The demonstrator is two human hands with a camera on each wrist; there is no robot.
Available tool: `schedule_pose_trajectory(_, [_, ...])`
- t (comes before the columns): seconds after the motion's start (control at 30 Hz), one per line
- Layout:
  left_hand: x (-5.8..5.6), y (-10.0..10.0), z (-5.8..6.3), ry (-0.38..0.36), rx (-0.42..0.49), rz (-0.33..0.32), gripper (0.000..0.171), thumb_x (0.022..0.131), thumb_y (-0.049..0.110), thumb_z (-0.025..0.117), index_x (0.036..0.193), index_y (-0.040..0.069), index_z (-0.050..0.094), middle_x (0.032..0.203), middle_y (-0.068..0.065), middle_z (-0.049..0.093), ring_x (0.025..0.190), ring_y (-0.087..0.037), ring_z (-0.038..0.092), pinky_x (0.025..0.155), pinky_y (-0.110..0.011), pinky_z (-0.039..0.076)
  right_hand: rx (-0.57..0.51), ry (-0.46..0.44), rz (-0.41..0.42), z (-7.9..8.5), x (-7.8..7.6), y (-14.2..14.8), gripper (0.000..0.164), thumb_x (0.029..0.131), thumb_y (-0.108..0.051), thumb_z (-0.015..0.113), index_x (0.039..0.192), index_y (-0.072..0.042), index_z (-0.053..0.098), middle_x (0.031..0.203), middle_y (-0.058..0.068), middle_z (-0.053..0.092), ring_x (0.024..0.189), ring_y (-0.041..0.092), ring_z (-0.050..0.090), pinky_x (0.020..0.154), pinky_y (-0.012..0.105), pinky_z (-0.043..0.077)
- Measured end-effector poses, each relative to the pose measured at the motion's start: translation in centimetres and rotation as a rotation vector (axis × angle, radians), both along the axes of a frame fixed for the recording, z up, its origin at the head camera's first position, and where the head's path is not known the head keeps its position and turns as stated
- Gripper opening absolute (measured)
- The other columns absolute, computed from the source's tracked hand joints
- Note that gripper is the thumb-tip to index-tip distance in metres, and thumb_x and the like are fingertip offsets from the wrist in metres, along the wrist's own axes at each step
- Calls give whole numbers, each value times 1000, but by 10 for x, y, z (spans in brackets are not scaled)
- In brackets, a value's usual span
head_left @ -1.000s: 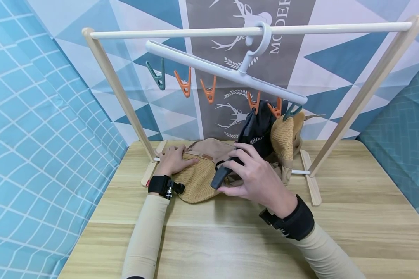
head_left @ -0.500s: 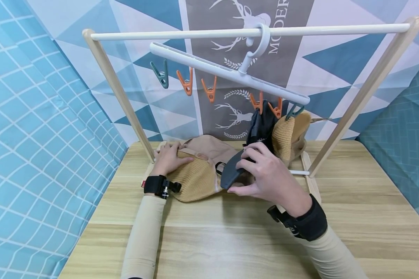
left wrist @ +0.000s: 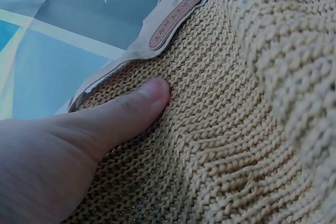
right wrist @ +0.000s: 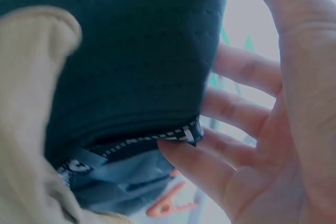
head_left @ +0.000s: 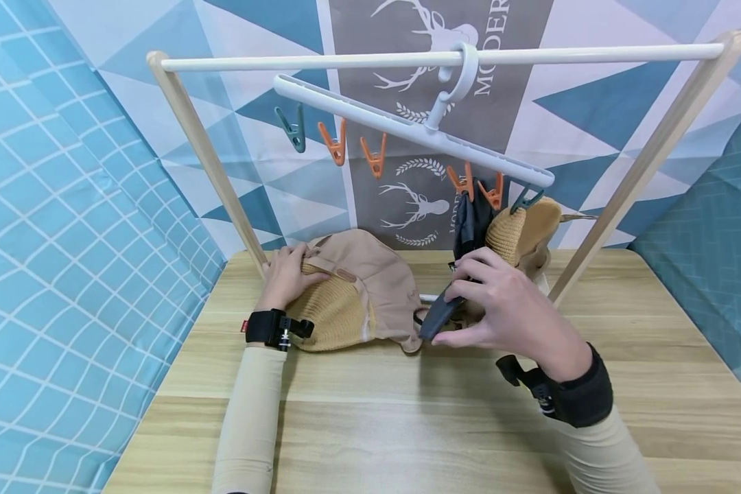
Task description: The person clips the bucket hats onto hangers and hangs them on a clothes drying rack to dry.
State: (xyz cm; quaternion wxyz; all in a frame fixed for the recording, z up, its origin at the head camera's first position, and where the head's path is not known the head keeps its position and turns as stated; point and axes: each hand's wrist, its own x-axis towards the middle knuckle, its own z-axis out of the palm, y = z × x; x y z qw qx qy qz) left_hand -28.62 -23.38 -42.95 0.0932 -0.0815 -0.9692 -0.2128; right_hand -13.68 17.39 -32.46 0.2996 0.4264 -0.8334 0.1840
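Note:
In the head view my left hand [head_left: 284,274] grips the left edge of a sun hat with a woven straw brim [head_left: 330,315] and a beige cloth crown [head_left: 377,267]. The thumb lies on the weave in the left wrist view; the other fingers are hidden there. My right hand [head_left: 506,309] holds the visor of a black cap [head_left: 440,317], thumb on one side and fingers on the other. Its visor [right wrist: 131,51] fills much of the right wrist view. The cap's crown hangs from an orange clip [head_left: 462,182]. Behind my right hand, a second straw-and-beige sun hat [head_left: 509,233] hangs from a green clip [head_left: 525,199].
A white hanger [head_left: 407,130] tilts down to the right from the white rod [head_left: 315,64] of a wooden rack. Another green clip [head_left: 292,128] and two orange clips, including the left one [head_left: 335,144], hang bare at left. A wooden post [head_left: 648,171] stands right.
My left hand has drawn the sun hat left, uncovering its beige crown. My right hand has moved right with the black cap's visor. The hanger has swung slightly right.

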Motion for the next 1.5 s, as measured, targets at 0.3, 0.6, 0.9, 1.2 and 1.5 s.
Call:
schedule_pose_trajectory(0.3, [0, -3, -1, 34, -13, -22, 59, 95, 43, 92, 128, 8, 59, 143, -35, 61, 134, -57, 54, 108, -70, 46, 5, -15, 30, 5, 2, 21, 51, 67, -62, 101, 88, -20, 81, 103, -1, 75, 109, 23, 67, 84, 47, 64])
schedule_pose_trajectory(0.6, [-1, -2, 1, 25, 27, -40, 58, 95, 41, 92, 128, 8, 57, 144, -34, 58, 134, -54, 51, 109, -69, 46, 35, -34, 30, 7, 1, 19, 52, 63, -55, 104, 92, -19, 82, 104, -1, 74, 109, 21, 66, 82, 45, 64])
schedule_pose_trajectory(0.9, [0, 1, 9, 122, 76, -109, 54, 94, 30, 93, 112, 5, 49, 141, -30, 56, 130, -49, 46, 107, -64, 42, 40, -39, 27, 6, 1, 17, 53, 62, -55, 107, 92, -18, 82, 105, -1, 76, 109, 21, 67, 85, 45, 64])
schedule_pose_trajectory(1.2, [-1, 4, 19, 345, 179, -249, 40, 88, 2, 91, 113, -1, 60, 146, -33, 60, 133, -55, 51, 114, -70, 42, 37, -39, 27, 6, 1, 17, 55, 63, -57, 106, 93, -18, 82, 105, 0, 76, 108, 21, 67, 86, 46, 64])
schedule_pose_trajectory(1.5, [10, 14, 41, 501, 302, -394, 17, 95, -5, 82, 107, -3, 70, 146, -30, 66, 139, -56, 56, 121, -70, 44, 42, -41, 17, 6, 1, 17, 56, 63, -58, 106, 94, -18, 82, 106, 0, 76, 109, 22, 67, 86, 46, 64])
